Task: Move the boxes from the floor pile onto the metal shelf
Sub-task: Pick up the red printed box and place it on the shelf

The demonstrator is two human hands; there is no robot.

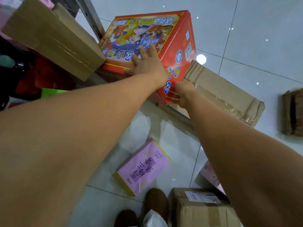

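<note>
— Glossy pale floor tiles (246,38) fill the view, with spots of light reflected in them. What stands at the top left?

— One grey metal shelf upright (89,17), and just beside it a large brown cardboard box sealed with clear tape (49,38).

— And the box being handled?

— That is the red printed cardboard box with a cartoon picture and blue round badges (178,35). It sits tilted, its left edge touching the brown taped box. How much of it rests on the shelf I cannot tell.

— How do the hands hold it?

— Both bare arms reach forward. The left hand (146,63) lies flat on the picture face, fingers spread and straight, pressing rather than gripping. The right hand (183,94) is at the box's near lower corner, its fingers curled against the red side and grasping that edge.

— What lies around it?

— Behind the right hand, a flattened brown cardboard carton with shiny tape (221,92) lies on the tiles, touching the red box. A blurred brown bundle (293,112) sits at the right edge, well apart. Nearer, a flat pink box with yellow edges and dark lettering (142,166) lies on the floor, and a brown carton with a white label (201,210) stands beside a brown slipper (155,200).
</note>
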